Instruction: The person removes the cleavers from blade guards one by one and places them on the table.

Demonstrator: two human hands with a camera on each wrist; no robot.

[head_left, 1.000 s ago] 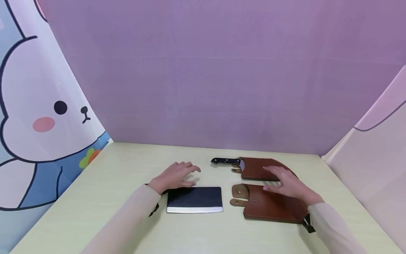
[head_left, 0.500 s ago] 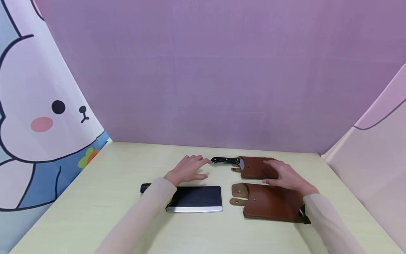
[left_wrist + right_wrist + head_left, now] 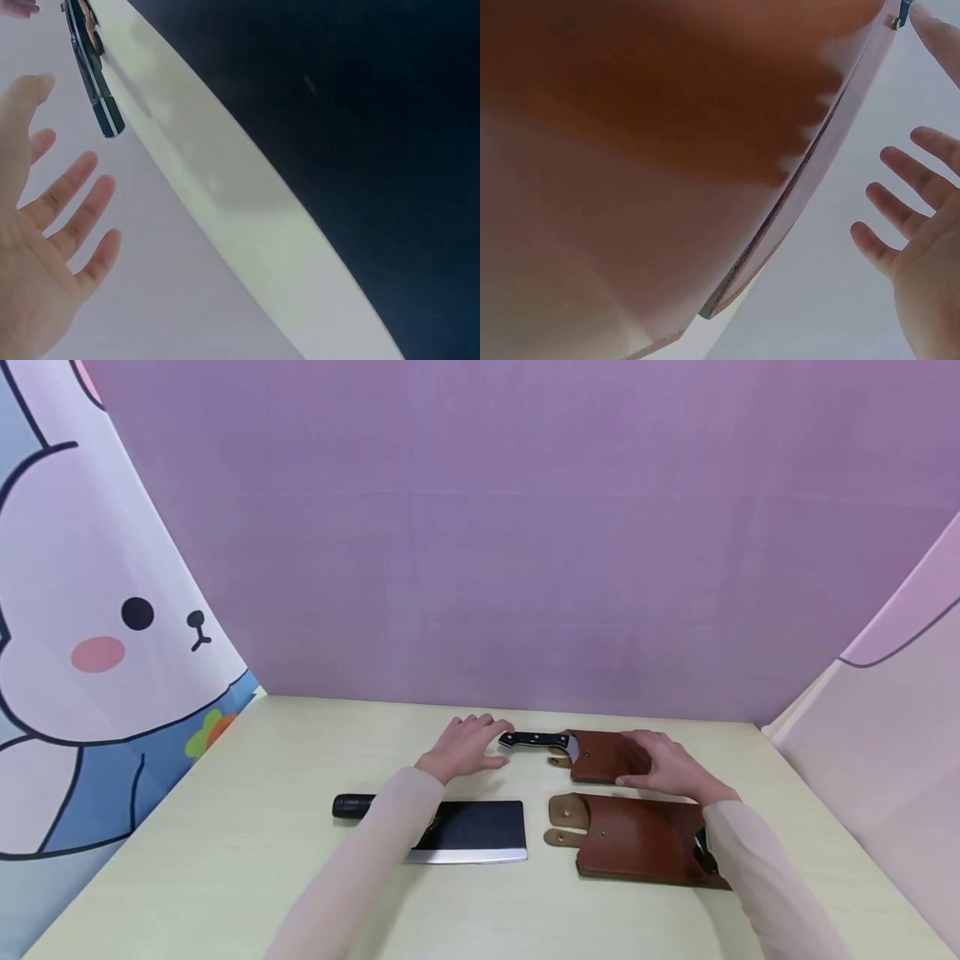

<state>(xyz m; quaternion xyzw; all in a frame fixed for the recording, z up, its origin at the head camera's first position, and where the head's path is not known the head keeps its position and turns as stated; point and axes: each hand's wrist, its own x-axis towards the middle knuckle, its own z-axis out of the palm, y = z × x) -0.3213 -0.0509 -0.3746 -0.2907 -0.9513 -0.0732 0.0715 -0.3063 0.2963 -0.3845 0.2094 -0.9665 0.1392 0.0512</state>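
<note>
1. Toward the back of the table (image 3: 225, 818), a black-handled knife (image 3: 534, 740) lay with its blade mostly inside the far brown sheath (image 3: 600, 757), probably so that its edge was covered.
2. The left hand (image 3: 467, 749) was at the handle's butt, its fingers spread, thumb and forefinger bracketing that end; contact could not be told.
3. The right hand (image 3: 675, 768) arched over the same sheath's right part, fingers parted; whether it touched leather was unclear. This placing seemed to give one hand the handle and the other the cover.
4. Nearer the person, a cleaver (image 3: 487, 822) lay flat, partly under the left sleeve (image 3: 360, 868), its bright edge facing the person. Just right of it lay the near sheath (image 3: 648, 839), its flap and strap pointing left.
5. Only a narrow gap parted the two sheaths. Leftward of the knife stretched broader tabletop; behind, purple cloth (image 3: 487, 543) bounded the back edge.
</note>
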